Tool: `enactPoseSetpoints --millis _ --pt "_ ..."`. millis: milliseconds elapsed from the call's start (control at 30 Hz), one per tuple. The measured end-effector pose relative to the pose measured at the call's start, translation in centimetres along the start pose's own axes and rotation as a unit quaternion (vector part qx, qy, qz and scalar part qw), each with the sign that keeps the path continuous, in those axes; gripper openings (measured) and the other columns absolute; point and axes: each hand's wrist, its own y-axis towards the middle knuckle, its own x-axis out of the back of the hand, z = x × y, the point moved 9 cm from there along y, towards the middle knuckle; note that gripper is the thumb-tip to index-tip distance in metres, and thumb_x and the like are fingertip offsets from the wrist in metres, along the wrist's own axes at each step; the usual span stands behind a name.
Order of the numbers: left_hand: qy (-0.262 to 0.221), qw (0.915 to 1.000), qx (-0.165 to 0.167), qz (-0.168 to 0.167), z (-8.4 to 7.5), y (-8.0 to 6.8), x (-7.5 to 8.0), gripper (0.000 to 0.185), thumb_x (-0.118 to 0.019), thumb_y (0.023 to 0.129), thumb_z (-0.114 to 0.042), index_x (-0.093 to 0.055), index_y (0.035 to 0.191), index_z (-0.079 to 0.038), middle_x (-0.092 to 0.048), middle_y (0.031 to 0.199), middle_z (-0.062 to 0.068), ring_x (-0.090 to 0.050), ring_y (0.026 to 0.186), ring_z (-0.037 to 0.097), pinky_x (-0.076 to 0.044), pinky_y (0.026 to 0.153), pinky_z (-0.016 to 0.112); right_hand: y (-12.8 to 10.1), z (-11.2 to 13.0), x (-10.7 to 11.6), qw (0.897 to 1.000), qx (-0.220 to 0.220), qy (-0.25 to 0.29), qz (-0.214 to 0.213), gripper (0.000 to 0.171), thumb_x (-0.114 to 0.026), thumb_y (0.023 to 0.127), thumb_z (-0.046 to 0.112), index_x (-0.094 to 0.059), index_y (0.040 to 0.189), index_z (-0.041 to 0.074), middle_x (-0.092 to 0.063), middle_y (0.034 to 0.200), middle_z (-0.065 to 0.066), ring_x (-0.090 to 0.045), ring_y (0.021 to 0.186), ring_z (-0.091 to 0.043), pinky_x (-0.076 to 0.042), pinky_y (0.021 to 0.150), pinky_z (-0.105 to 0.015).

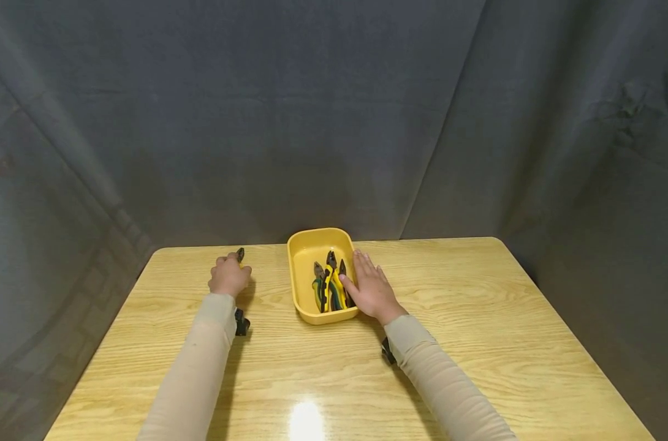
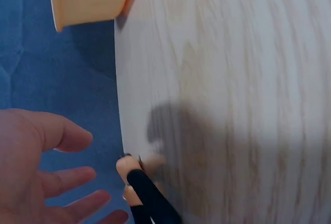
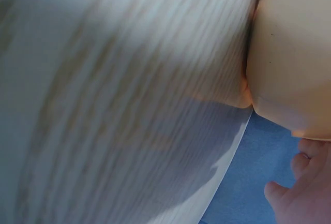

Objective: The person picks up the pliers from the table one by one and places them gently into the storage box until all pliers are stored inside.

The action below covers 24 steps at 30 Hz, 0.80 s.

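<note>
At the table's back left, my left hand (image 1: 229, 277) is over a pair of pliers (image 1: 240, 253), whose dark tip shows past the fingers. In the left wrist view the fingers (image 2: 77, 180) are spread, with a visible gap between them and the black-and-yellow pliers (image 2: 150, 195). My right hand (image 1: 374, 293) lies along the right wall of a yellow bin (image 1: 306, 318), fingers extended and thumb over the rim. Inside the bin, toward its right side, are several pliers (image 1: 327, 285) with yellow, black and green handles.
The wooden table (image 1: 323, 361) has its back edge just behind the bin. A dark grey curtain (image 1: 323, 122) hangs behind the table and along both sides. Black wrist mounts (image 1: 242, 323) sit beneath the sleeves.
</note>
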Motion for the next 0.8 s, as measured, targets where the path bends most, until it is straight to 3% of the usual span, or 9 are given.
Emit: enactPoseSetpoints --millis 333,533,800 --pt "-0.015 0.9996 0.015 -0.018 1.5 0.6 0.6 0.061 -0.044 0.103 -0.025 -0.031 0.153 0.008 -0.029 0.148 0.039 -0.039 0.125 0.061 -0.043 0.095 0.069 -0.1 0.0 0.1 1.000 0.000 -0.001 -0.003 0.075 -0.031 0.109 0.051 -0.012 0.162 0.002 -0.014 0.168 -0.015 -0.010 0.156 -0.030 -0.014 0.123 -0.055" --pt "-0.031 0.9990 0.030 -0.010 2.4 0.5 0.6 0.062 -0.044 0.104 -0.026 -0.029 0.154 0.008 -0.032 0.145 0.040 -0.039 0.126 0.060 -0.040 0.097 0.070 -0.1 -0.1 -0.2 1.000 0.003 -0.008 -0.002 0.084 -0.021 0.105 0.063 -0.010 0.162 0.002 -0.010 0.169 -0.013 -0.010 0.156 -0.031 -0.012 0.123 -0.054" --pt "-0.045 0.9976 0.050 -0.014 3.4 0.7 0.6 0.063 -0.043 0.102 -0.026 -0.030 0.154 0.008 -0.037 0.141 0.040 -0.044 0.123 0.058 -0.043 0.096 0.067 -0.1 -0.2 -0.2 1.000 0.003 -0.008 -0.004 0.083 -0.023 0.106 0.062 -0.010 0.162 0.003 -0.009 0.169 -0.012 -0.010 0.156 -0.031 -0.012 0.123 -0.054"
